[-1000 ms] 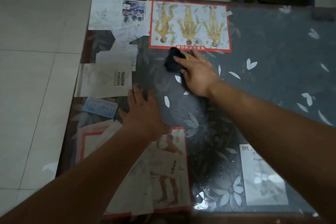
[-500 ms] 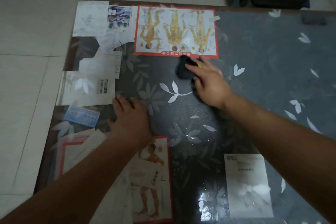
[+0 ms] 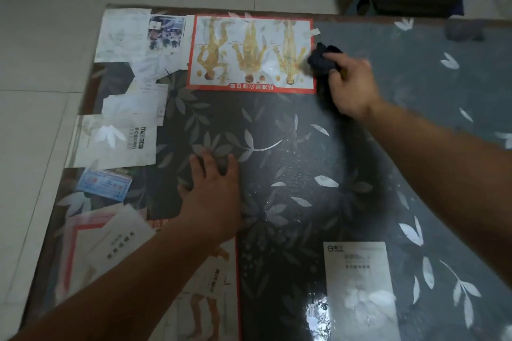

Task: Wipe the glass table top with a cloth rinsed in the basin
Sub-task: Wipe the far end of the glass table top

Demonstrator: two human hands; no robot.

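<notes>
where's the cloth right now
In the head view the dark cloth is bunched in the right hand, far on the glass table, at the red-bordered chart's right edge.

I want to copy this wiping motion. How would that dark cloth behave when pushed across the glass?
The dark cloth looks bunched under the right hand, so probably soft and floppy. Droplets on the glass table top suggest it is damp and likely glides easily.
</notes>
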